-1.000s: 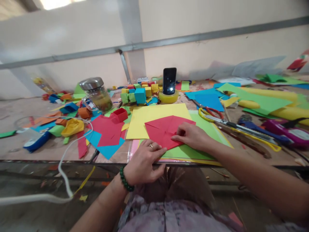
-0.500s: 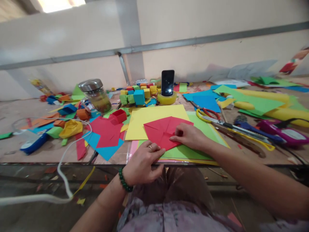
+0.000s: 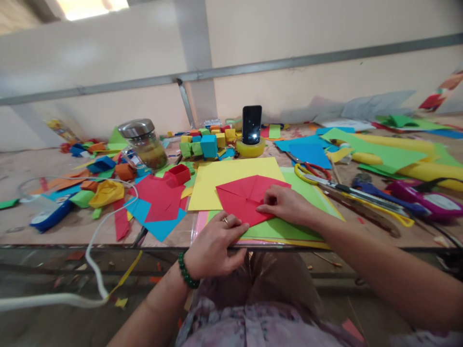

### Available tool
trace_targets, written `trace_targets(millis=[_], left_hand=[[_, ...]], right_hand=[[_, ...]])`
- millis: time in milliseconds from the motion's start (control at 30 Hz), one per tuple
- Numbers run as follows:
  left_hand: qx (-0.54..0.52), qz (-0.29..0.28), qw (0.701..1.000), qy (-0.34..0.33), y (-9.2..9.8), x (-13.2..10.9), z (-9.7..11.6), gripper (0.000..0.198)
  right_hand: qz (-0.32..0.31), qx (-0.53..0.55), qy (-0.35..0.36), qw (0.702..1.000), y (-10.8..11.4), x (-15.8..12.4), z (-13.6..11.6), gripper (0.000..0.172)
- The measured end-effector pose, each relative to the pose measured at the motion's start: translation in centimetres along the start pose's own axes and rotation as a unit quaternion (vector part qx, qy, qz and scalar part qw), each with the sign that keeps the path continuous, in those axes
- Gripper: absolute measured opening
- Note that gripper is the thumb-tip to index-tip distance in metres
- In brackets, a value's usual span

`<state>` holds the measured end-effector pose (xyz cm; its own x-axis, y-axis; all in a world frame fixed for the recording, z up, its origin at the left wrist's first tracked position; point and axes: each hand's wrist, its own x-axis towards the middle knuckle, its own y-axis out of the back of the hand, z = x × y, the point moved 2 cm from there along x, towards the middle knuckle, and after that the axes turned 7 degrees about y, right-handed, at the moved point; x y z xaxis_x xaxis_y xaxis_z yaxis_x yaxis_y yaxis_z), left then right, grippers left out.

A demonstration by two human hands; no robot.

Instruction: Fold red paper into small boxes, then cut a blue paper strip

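A sheet of red paper (image 3: 237, 202), folded and creased with lines meeting near its middle, lies at an angle over yellow paper (image 3: 206, 180) and green paper (image 3: 285, 231). My left hand (image 3: 219, 243), a ring and a green bead bracelet on it, rests its fingertips on the red paper's near edge. Its thumb is held apart, by the table's front edge. With fingers bent and pinched together, my right hand (image 3: 284, 205) grips the red paper's right part and hides some of it.
A phone (image 3: 251, 124) stands in a yellow tape roll (image 3: 249, 148) behind the papers. Scissors (image 3: 311, 172) and a box cutter (image 3: 356, 190) lie to the right. Leftward are a glass jar (image 3: 148, 147), paper cubes (image 3: 209, 146), a white cable (image 3: 94, 250) and a blue stapler-like object (image 3: 52, 215).
My right fingers have shifted very slightly to the right on the red paper, and the crease near its middle shows a little more. My left hand stays in place.
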<state>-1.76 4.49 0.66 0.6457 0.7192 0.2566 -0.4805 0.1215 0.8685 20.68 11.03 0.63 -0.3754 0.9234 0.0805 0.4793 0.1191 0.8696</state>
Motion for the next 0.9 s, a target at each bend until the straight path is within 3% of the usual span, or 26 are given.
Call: trace_targets(millis=[467, 600, 700, 767, 900], left_hand=[[0.005, 0.024, 1.0, -0.002, -0.1, 0.0, -0.2, 0.045], [0.0, 0.001, 1.0, 0.006, 0.0, 0.2, -0.2, 0.045], [0.012, -0.015, 1.0, 0.019, 0.3, 0.5, 0.0, 0.041], [0.026, -0.024, 0.999, 0.022, 0.5, 0.6, 0.3, 0.039], [0.041, -0.028, 0.998, 0.027, 0.7, 0.7, 0.5, 0.037]], right_hand=[[0.006, -0.004, -0.006, 1.0, -0.2, 0.3, 0.3, 0.028], [0.015, -0.015, 0.002, 1.0, 0.5, 0.3, 0.1, 0.019], [0.022, -0.069, 0.037, 0.997, 1.2, 0.3, -1.4, 0.012], [-0.024, -0.072, 0.058, 0.995, 1.3, 0.2, -2.8, 0.014], [-0.173, -0.003, 0.045, 0.984, 0.6, 0.5, -4.6, 0.019]])
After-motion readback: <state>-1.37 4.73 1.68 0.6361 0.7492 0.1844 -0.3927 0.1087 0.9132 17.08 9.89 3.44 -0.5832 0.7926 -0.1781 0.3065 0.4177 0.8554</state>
